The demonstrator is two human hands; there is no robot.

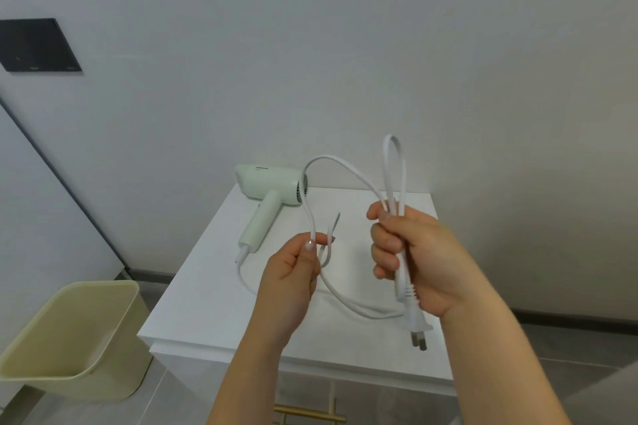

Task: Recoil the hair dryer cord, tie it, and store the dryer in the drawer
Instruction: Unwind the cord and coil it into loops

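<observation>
- The dryer [272, 190], pale green, lies on its side at the far left of the white cabinet top [193, 304], close to the wall. Its handle points toward the person and its vented end faces right.
- The white cord [340, 166] leaves the end of the handle and curves along the top. It passes behind the left wrist and runs on toward the right hand.
- The right hand [411, 252] is raised above the top, its fingers wrapped in a fist around several folded strands of cord. A narrow loop stands up out of the fist.
- The plug [416, 328] hangs below the heel of that hand, its two flat prongs pointing down (they touch nothing).
- The left hand [293, 272] pinches a single strand between thumb and forefinger, with the other fingers curled in. From this pinch the strand arcs up and over to the right fist.
- A thin white strand shows just right of the left fingers. Whether it is cord or something else is hard to tell.
- The hands are apart, with the arc of cord joining them.
- A brass-coloured bar handle [310, 418] shows below the front edge of the top.
- A cream bin [69, 331] stands on the floor left of the cabinet.
- A dark panel [38, 45] sits on the wall at upper left.
</observation>
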